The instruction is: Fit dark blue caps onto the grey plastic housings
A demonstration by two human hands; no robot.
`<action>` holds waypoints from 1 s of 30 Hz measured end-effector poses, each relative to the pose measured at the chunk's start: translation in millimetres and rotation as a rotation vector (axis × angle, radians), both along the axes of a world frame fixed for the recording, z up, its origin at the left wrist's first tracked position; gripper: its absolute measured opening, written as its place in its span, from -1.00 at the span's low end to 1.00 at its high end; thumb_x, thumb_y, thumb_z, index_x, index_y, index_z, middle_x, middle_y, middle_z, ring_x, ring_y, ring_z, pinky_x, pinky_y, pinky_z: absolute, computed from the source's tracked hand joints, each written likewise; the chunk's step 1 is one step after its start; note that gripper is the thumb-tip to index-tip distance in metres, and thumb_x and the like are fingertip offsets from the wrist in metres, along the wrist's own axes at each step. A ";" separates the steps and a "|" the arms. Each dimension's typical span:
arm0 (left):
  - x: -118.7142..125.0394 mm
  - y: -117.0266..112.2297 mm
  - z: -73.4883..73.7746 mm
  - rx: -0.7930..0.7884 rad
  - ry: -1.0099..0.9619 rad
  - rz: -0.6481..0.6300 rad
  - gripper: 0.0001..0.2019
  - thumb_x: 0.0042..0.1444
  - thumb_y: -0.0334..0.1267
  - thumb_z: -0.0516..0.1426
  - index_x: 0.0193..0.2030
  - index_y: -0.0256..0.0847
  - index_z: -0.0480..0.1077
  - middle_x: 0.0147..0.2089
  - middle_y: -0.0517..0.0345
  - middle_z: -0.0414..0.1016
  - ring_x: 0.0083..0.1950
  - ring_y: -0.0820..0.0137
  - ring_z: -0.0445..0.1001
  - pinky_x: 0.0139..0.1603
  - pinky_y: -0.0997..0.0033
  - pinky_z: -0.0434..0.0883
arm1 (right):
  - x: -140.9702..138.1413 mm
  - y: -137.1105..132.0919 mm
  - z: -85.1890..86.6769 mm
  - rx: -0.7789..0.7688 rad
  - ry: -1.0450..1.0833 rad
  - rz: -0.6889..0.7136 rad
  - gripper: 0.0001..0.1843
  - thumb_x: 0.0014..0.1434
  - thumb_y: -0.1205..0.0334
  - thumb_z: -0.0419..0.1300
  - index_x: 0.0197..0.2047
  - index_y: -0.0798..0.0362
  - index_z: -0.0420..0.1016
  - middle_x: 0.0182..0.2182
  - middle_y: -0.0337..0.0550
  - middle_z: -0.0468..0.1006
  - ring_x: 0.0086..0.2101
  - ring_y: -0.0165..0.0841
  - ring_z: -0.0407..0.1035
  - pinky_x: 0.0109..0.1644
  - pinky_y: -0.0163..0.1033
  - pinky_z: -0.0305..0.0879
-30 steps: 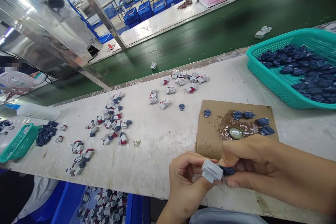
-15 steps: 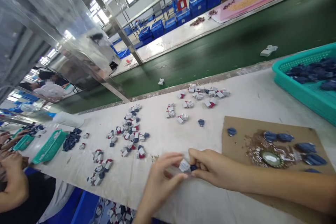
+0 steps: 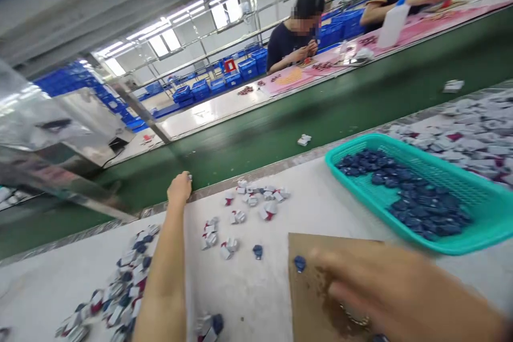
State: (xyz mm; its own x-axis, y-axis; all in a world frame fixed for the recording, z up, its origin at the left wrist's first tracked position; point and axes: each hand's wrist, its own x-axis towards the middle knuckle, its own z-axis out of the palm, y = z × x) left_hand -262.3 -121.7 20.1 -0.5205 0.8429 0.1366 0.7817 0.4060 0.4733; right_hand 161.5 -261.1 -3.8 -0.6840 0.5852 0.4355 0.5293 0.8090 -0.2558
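My left hand [image 3: 179,188] reaches out to the near edge of the green conveyor belt [image 3: 224,149]. Its fingers are curled, and a small pale bit shows at the fingertips; what it is I cannot make out. Blurred by motion, my right hand [image 3: 385,278] hangs over the brown cardboard sheet [image 3: 306,299]. A small dark blue piece [image 3: 300,263] lies on the cardboard just left of its fingers. The right hand hides much of the sheet, including most of a round wet-looking spot. Another dark blue piece [image 3: 257,251] rests on the white table.
A teal basket [image 3: 401,232] of dark blue pieces stands at right. Behind it spreads a heap of white and red pieces [image 3: 473,139]. More clusters [image 3: 120,288] lie at left. Across the belt sit a co-worker [image 3: 294,37] and a white bottle [image 3: 394,24].
My hands were together over the table around a small white-and-blue piece. Now the left has moved forward to the belt and the right has gone to the cardboard. The view has swung right.
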 end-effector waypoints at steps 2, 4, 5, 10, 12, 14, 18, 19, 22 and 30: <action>4.0 -9.5 5.3 0.053 -0.029 0.039 -0.76 0.28 -0.21 0.24 0.02 -0.26 0.46 0.05 0.00 0.53 0.01 0.21 0.53 0.01 0.08 0.52 | 70.9 33.5 7.7 0.014 -0.026 -0.368 -0.65 0.42 0.06 0.01 -0.02 -0.04 0.60 -0.15 -0.06 0.72 -0.22 -0.13 0.62 -0.21 -0.09 0.51; 14.1 -28.3 13.7 0.129 -0.091 0.098 -0.80 0.21 -0.26 0.25 -0.07 -0.26 0.42 -0.15 0.08 0.52 -0.15 0.27 0.51 -0.17 0.25 0.47 | 121.5 70.7 12.2 -0.099 -0.176 -0.530 -0.58 0.38 0.00 0.00 -0.04 0.00 0.63 -0.11 0.06 0.70 -0.19 -0.01 0.60 -0.31 -0.04 0.45; 22.6 -41.5 17.5 0.154 -0.148 0.116 -0.81 0.17 -0.26 0.24 -0.12 -0.24 0.38 -0.28 0.15 0.48 -0.27 0.31 0.46 -0.29 0.33 0.41 | 135.8 88.4 13.0 -0.177 -0.244 -0.537 -0.58 0.37 0.02 0.01 -0.04 0.03 0.63 -0.09 0.10 0.69 -0.16 0.00 0.59 -0.28 -0.04 0.44; 99.7 -138.0 17.9 0.084 -0.600 0.008 -0.70 0.04 0.03 0.23 -0.35 -0.13 0.29 -0.65 0.40 0.12 -0.62 0.52 0.04 -0.58 0.54 0.03 | 118.1 147.0 6.4 -0.243 -0.359 -0.315 -0.58 0.39 0.09 -0.03 -0.02 0.10 0.60 -0.14 0.02 0.65 -0.21 -0.17 0.55 -0.20 -0.16 0.37; 137.1 -179.1 12.3 0.091 -0.934 0.025 -0.66 -0.02 0.04 0.29 -0.40 -0.16 0.32 -0.61 0.39 0.13 -0.64 0.61 -0.06 -0.61 0.60 -0.08 | 96.9 156.0 1.1 -0.244 -0.401 -0.213 -0.70 0.31 0.16 0.09 -0.06 0.05 0.61 -0.14 -0.05 0.64 -0.20 -0.20 0.54 -0.24 -0.22 0.34; 170.6 -214.3 8.0 0.109 -1.268 0.087 -0.66 -0.10 0.01 0.35 -0.42 -0.18 0.40 -0.55 0.33 0.21 -0.63 0.66 -0.08 -0.62 0.63 -0.14 | 81.4 160.1 -4.6 -0.231 -0.435 -0.153 -0.77 0.24 0.26 0.16 -0.10 0.03 0.61 -0.16 -0.07 0.64 -0.19 -0.20 0.55 -0.28 -0.24 0.32; 218.8 -258.4 7.9 0.085 -1.535 0.142 -0.63 -0.27 0.01 0.47 -0.38 -0.17 0.59 -0.44 0.23 0.40 -0.61 0.68 -0.01 -0.67 0.67 -0.09 | 70.5 159.0 -11.4 -0.176 -0.461 -0.175 -0.84 0.26 0.33 0.14 -0.17 0.12 0.56 -0.22 0.00 0.63 -0.27 -0.25 0.52 -0.30 -0.23 0.31; 227.6 -263.5 8.5 0.105 -1.554 0.163 -0.60 -0.30 0.02 0.50 -0.35 -0.15 0.62 -0.43 0.22 0.43 -0.60 0.66 0.04 -0.69 0.68 -0.07 | 70.4 156.6 -10.3 -0.163 -0.456 -0.192 -0.83 0.28 0.33 0.13 -0.18 0.14 0.55 -0.23 0.01 0.63 -0.27 -0.26 0.51 -0.29 -0.24 0.31; 247.8 -268.4 7.6 0.246 -1.578 0.260 -0.53 -0.31 0.01 0.54 -0.20 -0.07 0.69 -0.34 0.13 0.60 -0.40 0.44 0.45 -0.60 0.65 0.28 | 72.0 141.6 2.5 -0.130 -0.390 -0.253 -0.71 0.34 0.31 -0.01 -0.14 0.19 0.54 -0.17 0.10 0.63 -0.18 -0.21 0.51 -0.19 -0.20 0.31; 254.6 -266.2 -6.4 0.385 -1.565 0.222 -0.65 -0.21 -0.01 0.53 -0.31 -0.15 0.71 -0.30 0.02 0.70 -0.45 0.54 0.38 -0.56 0.69 0.26 | 57.3 30.6 32.8 -0.420 -0.096 0.032 -0.68 0.43 0.05 -0.04 0.03 -0.08 0.47 -0.22 -0.15 0.67 -0.38 -0.32 0.53 -0.32 -0.25 0.38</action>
